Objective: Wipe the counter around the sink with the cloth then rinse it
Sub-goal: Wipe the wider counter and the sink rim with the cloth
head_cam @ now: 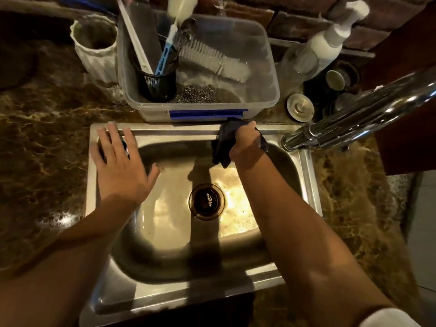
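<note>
A steel sink (309,185) is set into a brown marbled counter (42,142). My right hand (245,142) grips a dark cloth (223,147) at the sink's far rim, just below a clear plastic tub; part of the cloth hangs into the basin. My left hand (120,164) is spread flat with straight fingers over the sink's far left corner, and I cannot tell whether it touches the rim. The chrome faucet (349,121) reaches in from the right. The drain (206,201) lies at the basin's middle.
The clear tub (266,67) behind the sink holds brushes, a black mesh cup and steel wool. A white cup (94,48) stands at its left. A pump bottle (330,41) and sink plugs (300,107) crowd the back right. A brick wall runs behind.
</note>
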The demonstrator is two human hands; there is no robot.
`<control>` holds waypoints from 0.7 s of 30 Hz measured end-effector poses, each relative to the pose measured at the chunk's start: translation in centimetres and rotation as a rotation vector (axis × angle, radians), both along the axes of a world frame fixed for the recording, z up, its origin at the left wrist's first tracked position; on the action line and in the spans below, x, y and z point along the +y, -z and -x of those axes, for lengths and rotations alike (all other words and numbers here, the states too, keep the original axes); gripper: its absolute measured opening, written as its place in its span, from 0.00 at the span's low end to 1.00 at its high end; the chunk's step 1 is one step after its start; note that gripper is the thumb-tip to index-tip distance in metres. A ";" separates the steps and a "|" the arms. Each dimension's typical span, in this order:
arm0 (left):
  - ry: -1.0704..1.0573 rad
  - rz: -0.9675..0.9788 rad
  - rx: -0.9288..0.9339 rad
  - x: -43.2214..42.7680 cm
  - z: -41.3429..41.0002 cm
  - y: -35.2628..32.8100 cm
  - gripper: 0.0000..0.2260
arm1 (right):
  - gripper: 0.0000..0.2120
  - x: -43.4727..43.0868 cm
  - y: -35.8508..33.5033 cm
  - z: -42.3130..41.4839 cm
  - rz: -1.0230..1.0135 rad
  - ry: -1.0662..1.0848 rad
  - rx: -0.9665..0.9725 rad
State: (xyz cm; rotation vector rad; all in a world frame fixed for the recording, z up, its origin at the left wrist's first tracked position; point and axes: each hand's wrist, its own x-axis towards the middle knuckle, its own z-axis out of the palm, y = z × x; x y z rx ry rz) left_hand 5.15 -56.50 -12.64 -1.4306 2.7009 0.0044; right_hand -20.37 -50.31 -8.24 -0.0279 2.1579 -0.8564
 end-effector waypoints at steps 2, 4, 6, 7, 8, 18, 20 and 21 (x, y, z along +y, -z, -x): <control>0.015 -0.002 0.007 0.2 -0.2 0.0 0.44 | 0.36 -0.1 -0.9 1.1 -0.326 -0.181 -0.026; 0.028 -0.001 0.007 0.3 -0.2 0.1 0.45 | 0.35 1.2 -1.5 2.2 -0.589 -0.383 0.100; 0.035 -0.006 0.013 0.1 0.0 0.1 0.46 | 0.32 2.8 -1.1 2.2 -0.712 -0.518 0.198; 0.035 -0.010 0.018 0.0 0.0 0.0 0.46 | 0.31 3.3 -0.4 2.1 -0.647 -0.439 0.220; 0.031 -0.013 0.021 0.0 0.0 0.0 0.47 | 0.29 3.6 -0.1 2.4 -0.529 -0.302 0.227; 0.009 -0.001 0.015 0.0 0.4 0.6 0.53 | 0.35 -3.8 0.6 -7.4 -0.021 0.502 0.317; 0.010 0.003 0.016 0.3 0.2 0.5 0.53 | 0.37 -3.5 1.5 -11.5 0.113 0.211 0.445; 0.014 0.007 0.025 0.3 0.2 0.5 0.53 | 0.39 -2.9 2.0 -12.7 0.139 0.062 0.487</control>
